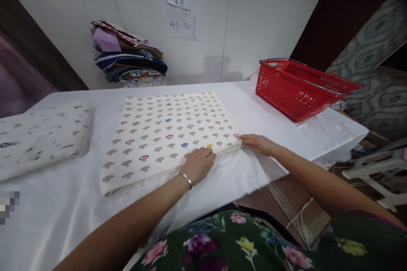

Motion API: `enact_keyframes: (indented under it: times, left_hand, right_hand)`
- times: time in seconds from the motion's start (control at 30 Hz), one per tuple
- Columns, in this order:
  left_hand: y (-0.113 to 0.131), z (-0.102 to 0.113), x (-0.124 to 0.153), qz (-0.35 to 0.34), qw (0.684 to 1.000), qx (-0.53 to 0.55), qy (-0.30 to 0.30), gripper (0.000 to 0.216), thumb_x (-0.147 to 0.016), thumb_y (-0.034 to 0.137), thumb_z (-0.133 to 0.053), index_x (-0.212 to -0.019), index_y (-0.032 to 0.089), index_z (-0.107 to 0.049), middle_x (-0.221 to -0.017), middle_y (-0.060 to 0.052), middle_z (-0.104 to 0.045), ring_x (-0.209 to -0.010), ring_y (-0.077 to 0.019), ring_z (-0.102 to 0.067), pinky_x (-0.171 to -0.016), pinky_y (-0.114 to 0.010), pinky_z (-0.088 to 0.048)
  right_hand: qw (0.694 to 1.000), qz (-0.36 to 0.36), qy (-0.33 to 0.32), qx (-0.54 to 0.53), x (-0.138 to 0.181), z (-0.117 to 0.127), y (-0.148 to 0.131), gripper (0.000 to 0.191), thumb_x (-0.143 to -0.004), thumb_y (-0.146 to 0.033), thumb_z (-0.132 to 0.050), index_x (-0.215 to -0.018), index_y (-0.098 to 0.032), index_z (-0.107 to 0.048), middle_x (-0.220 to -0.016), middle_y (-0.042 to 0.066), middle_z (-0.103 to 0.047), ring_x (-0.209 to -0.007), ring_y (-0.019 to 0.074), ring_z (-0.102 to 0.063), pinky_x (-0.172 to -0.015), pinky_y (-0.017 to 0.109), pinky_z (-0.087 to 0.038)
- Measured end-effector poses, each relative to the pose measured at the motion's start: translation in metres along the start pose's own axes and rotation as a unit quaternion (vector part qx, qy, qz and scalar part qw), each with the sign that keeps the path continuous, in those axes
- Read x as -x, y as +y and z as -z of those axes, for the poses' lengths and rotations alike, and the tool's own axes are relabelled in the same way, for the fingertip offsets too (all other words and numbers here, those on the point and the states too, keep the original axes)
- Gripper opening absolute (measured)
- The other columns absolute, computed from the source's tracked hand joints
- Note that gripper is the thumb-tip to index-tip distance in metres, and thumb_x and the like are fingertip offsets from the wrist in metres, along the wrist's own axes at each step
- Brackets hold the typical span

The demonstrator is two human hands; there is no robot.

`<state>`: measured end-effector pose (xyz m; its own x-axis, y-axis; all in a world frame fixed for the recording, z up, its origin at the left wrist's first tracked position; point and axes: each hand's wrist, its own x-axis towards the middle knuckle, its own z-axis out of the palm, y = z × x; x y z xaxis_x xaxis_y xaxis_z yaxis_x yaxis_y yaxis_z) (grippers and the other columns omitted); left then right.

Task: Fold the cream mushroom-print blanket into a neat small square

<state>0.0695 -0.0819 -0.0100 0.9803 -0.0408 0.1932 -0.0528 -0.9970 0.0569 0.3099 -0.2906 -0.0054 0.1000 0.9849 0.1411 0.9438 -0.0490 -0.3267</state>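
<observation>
A cream cloth (173,114) printed with grey and a few coloured mushrooms lies folded in layers on the white-covered table. My left hand (199,164), with a metal bracelet at the wrist, is on the cloth's near edge. Its fingers are bent and close together over that edge; the thumb's underside is hidden. At the near right corner, my right hand (259,144) pinches the stacked layers between thumb and fingers. The layers bunch slightly between both hands.
Another folded white patterned cloth (47,135) lies at the left. A stack of folded fabrics (130,55) stands against the back wall. A red plastic basket (286,87) occupies the table's far right. Paper notes (182,27) are on the wall; a pale stool (378,173) stands beyond the table.
</observation>
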Motion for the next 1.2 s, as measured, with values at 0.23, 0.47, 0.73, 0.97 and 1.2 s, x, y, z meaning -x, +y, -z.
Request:
enact_keyframes:
  times: [0.23, 0.47, 0.73, 0.97, 1.2]
  left_hand:
    - [-0.001, -0.009, -0.028, 0.046, 0.998, 0.026, -0.025, 0.020, -0.089, 0.018, -0.039, -0.094, 0.018, -0.058, -0.094, -0.006, -0.061, -0.089, -0.0196, -0.053, -0.075, -0.033, -0.040]
    - [-0.002, -0.011, -0.025, 0.075, 0.995, 0.062, 0.002, 0.018, -0.089, 0.018, -0.039, -0.092, 0.018, -0.056, -0.092, -0.005, -0.061, -0.083, -0.0170, -0.055, -0.073, -0.030, -0.042]
    - [0.004, -0.022, -0.021, -0.002, 0.999, -0.008, 0.046, 0.022, -0.085, 0.011, -0.042, -0.092, 0.022, -0.060, -0.128, -0.002, -0.049, -0.100, -0.0195, -0.050, -0.078, -0.034, -0.042]
    - [0.011, -0.017, -0.030, 0.012, 0.999, -0.036, 0.018, 0.015, -0.086, 0.020, -0.046, -0.084, 0.018, -0.061, -0.122, -0.007, -0.053, -0.101, -0.0215, -0.048, -0.075, -0.036, -0.042]
    - [0.023, -0.009, -0.028, -0.086, 0.993, -0.035, 0.066, 0.025, -0.089, 0.011, -0.033, -0.087, 0.015, -0.057, -0.109, -0.009, -0.055, -0.100, -0.0200, -0.046, -0.085, -0.036, -0.037]
  right_hand:
    - [0.999, -0.008, 0.016, 0.039, -0.003, -0.008, -0.006, 0.019, -0.087, -0.023, -0.046, -0.097, -0.023, -0.062, -0.126, 0.005, -0.054, -0.112, 0.0172, -0.053, -0.091, 0.036, -0.048]
    - [0.998, -0.013, 0.040, -0.051, -0.005, -0.012, -0.005, 0.018, -0.088, -0.026, -0.045, -0.094, -0.024, -0.061, -0.124, 0.005, -0.055, -0.114, 0.0173, -0.052, -0.093, 0.035, -0.046]
    - [0.992, -0.044, 0.031, -0.112, 0.000, -0.011, 0.001, 0.014, -0.086, -0.029, -0.047, -0.086, -0.022, -0.059, -0.121, 0.006, -0.056, -0.107, 0.0179, -0.055, -0.088, 0.035, -0.047]
    - [0.991, -0.049, 0.024, -0.121, -0.002, -0.011, 0.002, 0.014, -0.084, -0.029, -0.049, -0.084, -0.021, -0.060, -0.122, 0.007, -0.056, -0.103, 0.0175, -0.057, -0.081, 0.031, -0.048]
    - [0.993, -0.057, 0.041, -0.095, -0.003, -0.015, -0.006, 0.014, -0.083, -0.029, -0.051, -0.087, -0.020, -0.061, -0.118, 0.008, -0.058, -0.094, 0.0182, -0.060, -0.074, 0.032, -0.050]
